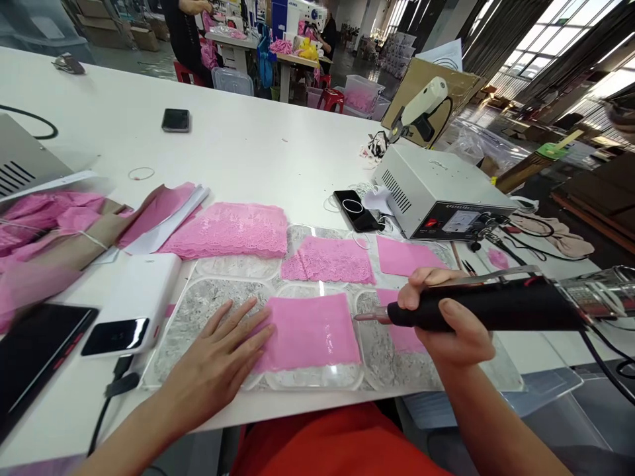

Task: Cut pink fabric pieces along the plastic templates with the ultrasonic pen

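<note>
My left hand (218, 360) lies flat with fingers spread, its fingertips on the left edge of a pink fabric piece (315, 334). That piece rests on a clear-rimmed, marbled grey board (191, 324). My right hand (454, 330) is wrapped round a black-handled ultrasonic hand tool (496, 303) with a pointed metal tip. The tip is close to the fabric's right edge; whether it touches, I cannot tell. Behind lie a pink lace piece (330, 259) and a stack of pink lace (233, 228). More plain pink fabric (404, 254) sits near my right hand, partly hidden by it.
A grey generator box (441, 188) with a dial stands at the right, cables beside it. A black phone (356, 210) lies near it. At the left are a white power bank (136, 301), a dark phone (42, 357) and bundled pink fabric (54, 231). People sit at sewing machines beyond.
</note>
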{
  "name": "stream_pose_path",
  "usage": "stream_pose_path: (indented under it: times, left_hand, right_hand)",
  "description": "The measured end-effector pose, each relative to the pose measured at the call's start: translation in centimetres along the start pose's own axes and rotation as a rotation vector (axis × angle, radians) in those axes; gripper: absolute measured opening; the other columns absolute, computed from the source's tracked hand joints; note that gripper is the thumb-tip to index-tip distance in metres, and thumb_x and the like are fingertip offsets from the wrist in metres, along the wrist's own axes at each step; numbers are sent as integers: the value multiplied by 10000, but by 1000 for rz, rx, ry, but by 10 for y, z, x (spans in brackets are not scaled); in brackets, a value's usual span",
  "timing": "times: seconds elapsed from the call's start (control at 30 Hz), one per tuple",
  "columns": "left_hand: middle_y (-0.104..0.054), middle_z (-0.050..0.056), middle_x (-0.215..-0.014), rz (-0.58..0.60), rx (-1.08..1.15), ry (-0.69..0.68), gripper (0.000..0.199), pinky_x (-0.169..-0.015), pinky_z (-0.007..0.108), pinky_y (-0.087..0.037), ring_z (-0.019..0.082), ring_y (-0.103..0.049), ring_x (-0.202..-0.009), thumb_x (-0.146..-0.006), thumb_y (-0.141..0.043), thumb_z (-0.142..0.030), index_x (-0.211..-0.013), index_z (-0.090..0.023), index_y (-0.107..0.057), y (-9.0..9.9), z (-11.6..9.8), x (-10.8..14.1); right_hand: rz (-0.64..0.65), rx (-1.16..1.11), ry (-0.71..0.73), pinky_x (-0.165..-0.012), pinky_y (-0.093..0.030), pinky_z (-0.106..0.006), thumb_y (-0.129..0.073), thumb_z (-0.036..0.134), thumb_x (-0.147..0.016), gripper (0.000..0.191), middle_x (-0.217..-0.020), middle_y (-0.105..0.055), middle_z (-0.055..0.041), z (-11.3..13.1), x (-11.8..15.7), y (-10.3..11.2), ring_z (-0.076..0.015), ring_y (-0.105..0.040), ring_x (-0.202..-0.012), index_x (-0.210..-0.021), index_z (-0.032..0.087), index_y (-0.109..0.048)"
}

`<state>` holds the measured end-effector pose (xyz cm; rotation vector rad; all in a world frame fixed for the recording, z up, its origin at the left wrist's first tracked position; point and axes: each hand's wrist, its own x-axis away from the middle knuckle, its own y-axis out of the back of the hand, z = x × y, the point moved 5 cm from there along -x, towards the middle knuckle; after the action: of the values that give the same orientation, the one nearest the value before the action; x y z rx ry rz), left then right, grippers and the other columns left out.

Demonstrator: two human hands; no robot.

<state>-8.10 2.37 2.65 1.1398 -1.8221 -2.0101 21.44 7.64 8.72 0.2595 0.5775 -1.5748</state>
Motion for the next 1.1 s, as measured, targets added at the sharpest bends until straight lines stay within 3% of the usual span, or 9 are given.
stream_pose_path:
  times: [0.33, 0.9, 1.1]
  left_hand:
    - [-490, 65, -1449, -4, 5, -14, 384, -1199, 433, -147, 259, -227, -1462, -941, -447, -89, -1295, -165, -572, -2, 2, -1]
    - [-478, 47, -1463, 6, 0, 1, 431, -1194, 428, -209, 249, -258, -1453, -952, -439, -124, -1370, -198, -511, -2, 2, -1]
    - [-467, 58, -1471, 12, 13, -1, 389, -1195, 425, -207, 262, -257, -1453, -950, -453, -124, -1321, -177, -556, -1, 2, 0]
  right_hand:
    - [-55, -28, 32, -496, -489, -299, -577, 245, -740, 184, -849, -597, -38, -1, 0, -1, -117, -582, -543, -890, 179, -661]
    - [-14, -50, -71, -476, -515, -300, -582, 260, -764, 183, -840, -599, -28, 2, 9, -2, -123, -581, -556, -915, 203, -669]
    - [-17, -37, -83, -463, -520, -294, -580, 270, -772, 177, -850, -587, -32, 5, 11, 2, -124, -584, -563, -915, 200, -659]
